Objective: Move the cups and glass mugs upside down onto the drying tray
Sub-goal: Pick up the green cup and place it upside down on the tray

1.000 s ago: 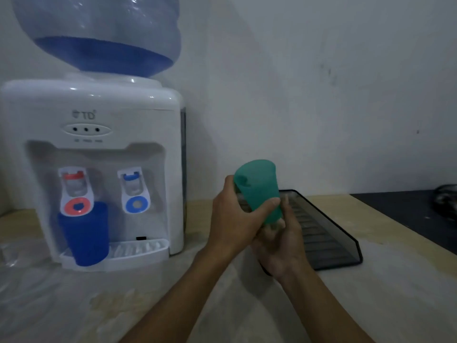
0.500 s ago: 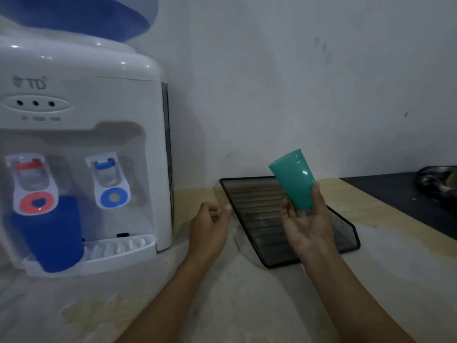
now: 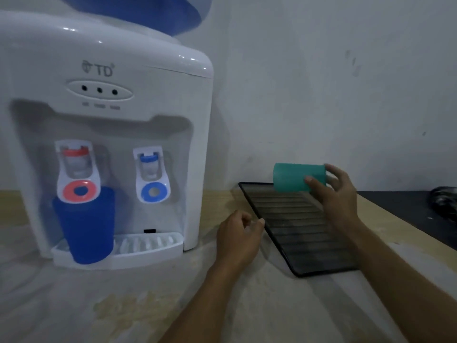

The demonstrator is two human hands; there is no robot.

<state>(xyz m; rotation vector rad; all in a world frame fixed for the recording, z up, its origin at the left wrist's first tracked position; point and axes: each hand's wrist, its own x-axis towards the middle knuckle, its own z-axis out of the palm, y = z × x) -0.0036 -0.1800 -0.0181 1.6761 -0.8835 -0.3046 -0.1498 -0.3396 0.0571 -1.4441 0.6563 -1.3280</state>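
My right hand [image 3: 338, 194] grips a green plastic cup [image 3: 291, 177], held on its side above the far end of the black mesh drying tray [image 3: 309, 243]. The cup's wide end points left. My left hand [image 3: 238, 233] hovers loosely curled with nothing in it, just left of the tray's near-left edge. A blue cup [image 3: 85, 226] stands upright on the dispenser's drip tray, under the red tap.
A white water dispenser [image 3: 103, 134] with a blue bottle on top fills the left side. The wall runs close behind the tray. A dark surface [image 3: 408, 209] with a black object [image 3: 444, 200] lies at the far right. The beige counter spreads in front.
My left hand let go of the green cup and dropped toward the counter. My right hand carried the cup back over the tray and tipped it onto its side.
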